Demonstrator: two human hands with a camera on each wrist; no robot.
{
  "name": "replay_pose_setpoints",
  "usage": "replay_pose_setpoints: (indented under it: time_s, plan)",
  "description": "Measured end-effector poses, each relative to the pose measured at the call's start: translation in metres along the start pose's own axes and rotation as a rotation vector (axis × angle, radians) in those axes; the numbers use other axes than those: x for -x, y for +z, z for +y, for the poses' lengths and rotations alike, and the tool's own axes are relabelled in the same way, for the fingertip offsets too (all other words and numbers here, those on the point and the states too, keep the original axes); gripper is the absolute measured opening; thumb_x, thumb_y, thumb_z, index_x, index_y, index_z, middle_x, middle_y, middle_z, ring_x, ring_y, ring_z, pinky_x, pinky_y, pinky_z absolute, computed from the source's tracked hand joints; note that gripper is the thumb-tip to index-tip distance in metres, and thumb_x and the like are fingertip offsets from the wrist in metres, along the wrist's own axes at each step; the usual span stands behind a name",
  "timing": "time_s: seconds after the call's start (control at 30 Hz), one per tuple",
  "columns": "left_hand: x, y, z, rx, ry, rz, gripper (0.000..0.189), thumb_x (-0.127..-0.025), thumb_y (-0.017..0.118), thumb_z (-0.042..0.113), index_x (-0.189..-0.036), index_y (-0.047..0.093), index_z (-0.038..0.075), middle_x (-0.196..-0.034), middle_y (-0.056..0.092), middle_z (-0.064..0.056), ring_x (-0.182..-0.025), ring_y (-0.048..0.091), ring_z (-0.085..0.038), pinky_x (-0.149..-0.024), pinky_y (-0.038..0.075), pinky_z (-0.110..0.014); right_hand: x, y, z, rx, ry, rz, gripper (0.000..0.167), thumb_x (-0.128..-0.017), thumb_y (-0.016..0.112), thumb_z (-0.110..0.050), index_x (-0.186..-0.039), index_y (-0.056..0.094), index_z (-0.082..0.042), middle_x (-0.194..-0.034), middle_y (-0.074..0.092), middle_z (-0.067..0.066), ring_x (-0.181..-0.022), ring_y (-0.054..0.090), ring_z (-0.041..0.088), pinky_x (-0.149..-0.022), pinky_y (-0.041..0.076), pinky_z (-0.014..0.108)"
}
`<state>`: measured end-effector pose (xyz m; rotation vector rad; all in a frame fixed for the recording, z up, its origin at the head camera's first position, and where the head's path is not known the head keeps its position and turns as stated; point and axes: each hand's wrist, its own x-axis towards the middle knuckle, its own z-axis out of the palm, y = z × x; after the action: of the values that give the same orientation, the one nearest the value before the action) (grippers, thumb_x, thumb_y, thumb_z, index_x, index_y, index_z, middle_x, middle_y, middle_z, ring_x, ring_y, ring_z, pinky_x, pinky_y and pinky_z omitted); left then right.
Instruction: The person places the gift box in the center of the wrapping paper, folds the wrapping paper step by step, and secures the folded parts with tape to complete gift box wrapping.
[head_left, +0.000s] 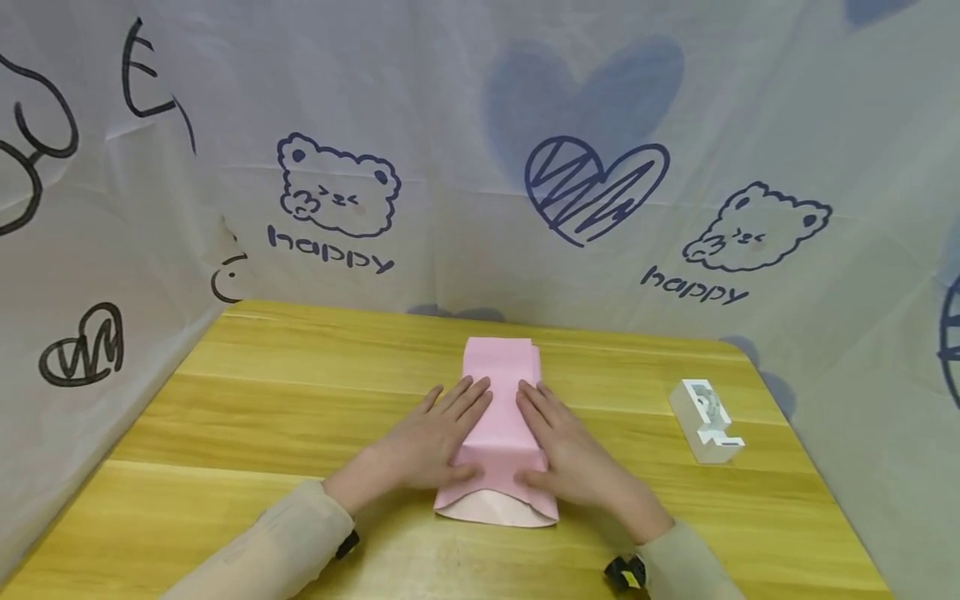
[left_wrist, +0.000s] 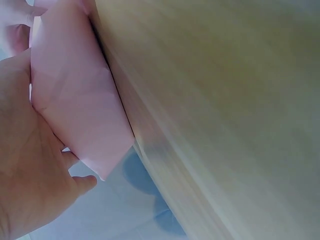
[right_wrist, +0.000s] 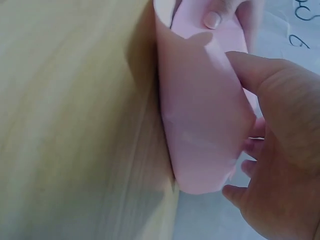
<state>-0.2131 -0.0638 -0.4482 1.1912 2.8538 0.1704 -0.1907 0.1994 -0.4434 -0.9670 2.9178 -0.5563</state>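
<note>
A long folded pink paper bag (head_left: 501, 408) lies on the table, its near end gaping to show a paler inside (head_left: 491, 507). My left hand (head_left: 431, 442) rests along its left side, fingers straight and pointing away. On the other side my right hand (head_left: 577, 458) does the same, fingertips on the paper's top. Both thumbs touch the paper near the gaping end. In the left wrist view the paper's side (left_wrist: 80, 95) stands up from the table. The right wrist view shows a bulging side wall (right_wrist: 205, 115) beside that hand (right_wrist: 285, 135).
To the right stands a white tape dispenser (head_left: 705, 421) on the wooden table (head_left: 300, 392). A pale cloth with drawn bears and hearts (head_left: 450, 167) hangs behind and at both sides of the table. Dark wrist straps show at both sleeves.
</note>
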Motion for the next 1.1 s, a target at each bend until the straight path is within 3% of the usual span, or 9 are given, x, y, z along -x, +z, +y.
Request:
replay_pose_setpoints:
  time_s: [0.23, 0.5, 0.83, 1.1]
  plan:
    - [0.0, 0.004, 0.0, -0.013, 0.006, 0.017, 0.097, -0.101, 0.056, 0.06, -0.166, 0.013, 0.003, -0.175, 0.004, -0.012, -0.161, 0.006, -0.033, -0.127, 0.016, -0.057, -0.001, 0.011, 0.003, 0.068, -0.021, -0.015, 0.1, -0.092, 0.079, -0.037, -0.164, 0.021, 0.001, -0.173, 0.012, 0.015, -0.16, 0.008, 0.036, -0.126, 0.02, 0.058]
    - [-0.003, 0.006, 0.001, -0.032, 0.006, 0.072, 0.09, -0.102, 0.061, 0.052, -0.164, 0.023, 0.0, -0.173, 0.012, -0.016, -0.159, 0.014, -0.035, -0.126, 0.023, -0.057, -0.003, 0.022, 0.005, 0.126, -0.061, 0.099, 0.094, -0.088, 0.085, -0.025, -0.16, 0.032, 0.005, -0.17, 0.024, 0.02, -0.156, 0.021, 0.041, -0.123, 0.028, 0.059]
    - [-0.003, 0.003, -0.003, -0.004, 0.008, -0.008, 0.087, -0.103, 0.059, 0.042, -0.167, 0.014, 0.004, -0.175, 0.002, -0.011, -0.161, 0.005, -0.03, -0.127, 0.02, -0.056, -0.002, 0.015, 0.008, 0.077, -0.07, 0.063, 0.094, -0.085, 0.084, -0.014, -0.16, 0.031, 0.004, -0.171, 0.023, 0.018, -0.157, 0.019, 0.04, -0.125, 0.025, 0.057]
    - [-0.003, 0.002, -0.001, -0.03, 0.013, 0.006, 0.091, -0.1, 0.068, 0.041, -0.166, 0.018, 0.002, -0.174, 0.008, -0.013, -0.16, 0.01, -0.032, -0.125, 0.025, -0.058, -0.002, 0.014, 0.008, 0.087, -0.086, 0.078, 0.094, -0.087, 0.085, -0.019, -0.16, 0.031, 0.005, -0.17, 0.025, 0.02, -0.156, 0.021, 0.041, -0.124, 0.026, 0.057]
